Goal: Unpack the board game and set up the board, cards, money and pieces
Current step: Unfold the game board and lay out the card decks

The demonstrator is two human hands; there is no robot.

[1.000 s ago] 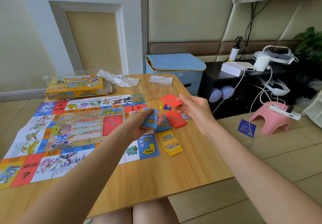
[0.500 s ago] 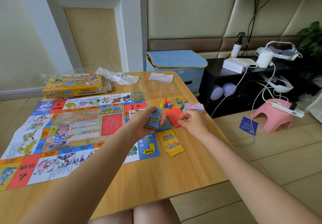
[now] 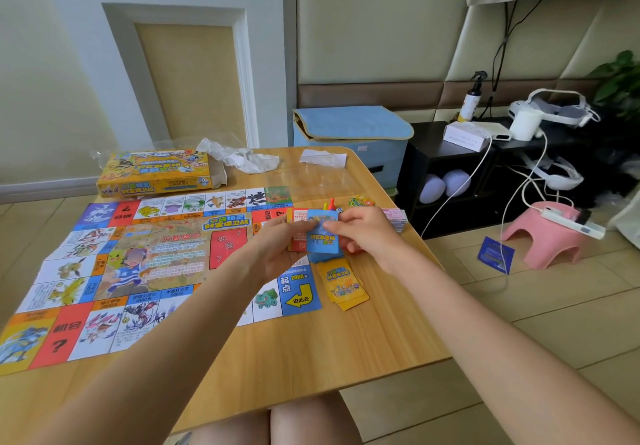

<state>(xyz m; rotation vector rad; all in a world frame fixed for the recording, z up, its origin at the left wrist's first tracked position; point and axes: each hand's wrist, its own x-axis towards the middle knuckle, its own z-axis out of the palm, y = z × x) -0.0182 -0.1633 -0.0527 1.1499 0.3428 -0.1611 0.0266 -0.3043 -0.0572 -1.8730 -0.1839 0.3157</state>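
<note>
Your left hand (image 3: 277, 250) and right hand (image 3: 363, 233) both pinch the small stack of cards (image 3: 320, 233) held between them above the board (image 3: 138, 261); thin, light and slippery, so grip its short edges.

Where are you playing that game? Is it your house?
Probably a room at home: a wooden table on tiled floor, a blue fabric storage box by the padded wall, and a pink stool.
</note>
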